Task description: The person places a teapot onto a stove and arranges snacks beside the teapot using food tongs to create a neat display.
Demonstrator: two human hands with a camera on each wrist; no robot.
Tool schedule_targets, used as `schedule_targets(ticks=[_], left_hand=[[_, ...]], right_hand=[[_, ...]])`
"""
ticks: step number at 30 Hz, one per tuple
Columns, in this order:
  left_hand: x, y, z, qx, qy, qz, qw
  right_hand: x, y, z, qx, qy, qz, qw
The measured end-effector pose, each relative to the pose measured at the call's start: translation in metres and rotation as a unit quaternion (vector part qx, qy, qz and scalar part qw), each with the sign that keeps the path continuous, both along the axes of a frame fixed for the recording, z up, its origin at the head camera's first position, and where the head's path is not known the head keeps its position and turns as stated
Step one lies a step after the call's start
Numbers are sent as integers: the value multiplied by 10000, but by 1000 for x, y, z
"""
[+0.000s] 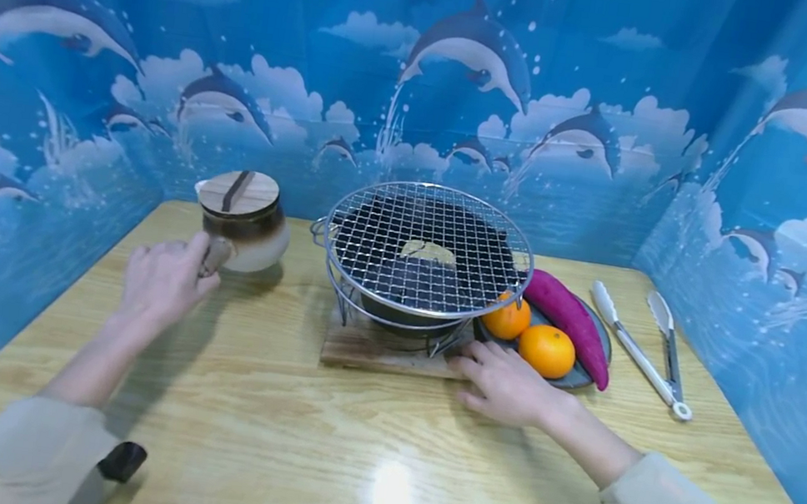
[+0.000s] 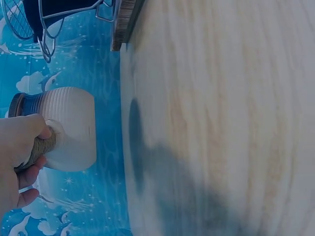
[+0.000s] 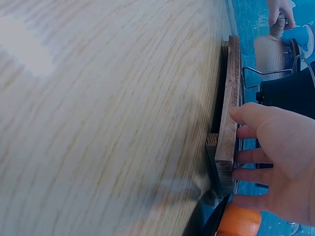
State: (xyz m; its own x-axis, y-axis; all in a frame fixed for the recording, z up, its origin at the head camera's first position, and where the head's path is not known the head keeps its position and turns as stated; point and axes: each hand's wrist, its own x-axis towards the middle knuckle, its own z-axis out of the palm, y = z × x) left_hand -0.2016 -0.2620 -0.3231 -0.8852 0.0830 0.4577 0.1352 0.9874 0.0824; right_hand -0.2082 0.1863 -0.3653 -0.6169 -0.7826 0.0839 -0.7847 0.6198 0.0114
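A: Where do you have the lidded pot (image 1: pixel 261 243)?
B: 9 o'clock of the wire grill (image 1: pixel 373 257), held clear of the tabletop (image 1: pixel 260 436). My left hand (image 1: pixel 162 277) has its fingers wrapped round the handle (image 1: pixel 217 254).
A: Right side?
B: My right hand (image 1: pixel 508 387) rests at the wooden board (image 1: pixel 376 354) beneath the grill, about 5 o'clock of it. Fingers extended, nothing grasped, tips against the board.
A: Nearby?
B: Plate (image 1: pixel 572 383) at the grill's 4 o'clock: two oranges (image 1: pixel 547 351), one purple sweet potato (image 1: pixel 572 323). Tongs (image 1: pixel 641 359), spread, at the plate's 3 o'clock.
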Motion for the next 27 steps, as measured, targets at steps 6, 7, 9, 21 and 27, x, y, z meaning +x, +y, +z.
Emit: schedule_targets(ticks=[6, 7, 9, 21, 27], left_hand=[[-2, 2, 10, -68, 143, -41, 9999], [-2, 3, 12, -98, 164, -48, 9998], [-2, 3, 16, -188, 178, -54, 9996], [-2, 3, 38, -241, 222, 12, 9995], [-2, 7, 51, -254, 151, -25, 9996]], right_hand=[[0, 0, 0, -2, -13, -18, 10000], [1, 0, 0, 3, -7, -8, 10000], [0, -1, 0, 15, 6, 1, 10000], [2, -2, 0, 51, 40, 26, 10000], [1, -2, 1, 87, -17, -28, 10000]])
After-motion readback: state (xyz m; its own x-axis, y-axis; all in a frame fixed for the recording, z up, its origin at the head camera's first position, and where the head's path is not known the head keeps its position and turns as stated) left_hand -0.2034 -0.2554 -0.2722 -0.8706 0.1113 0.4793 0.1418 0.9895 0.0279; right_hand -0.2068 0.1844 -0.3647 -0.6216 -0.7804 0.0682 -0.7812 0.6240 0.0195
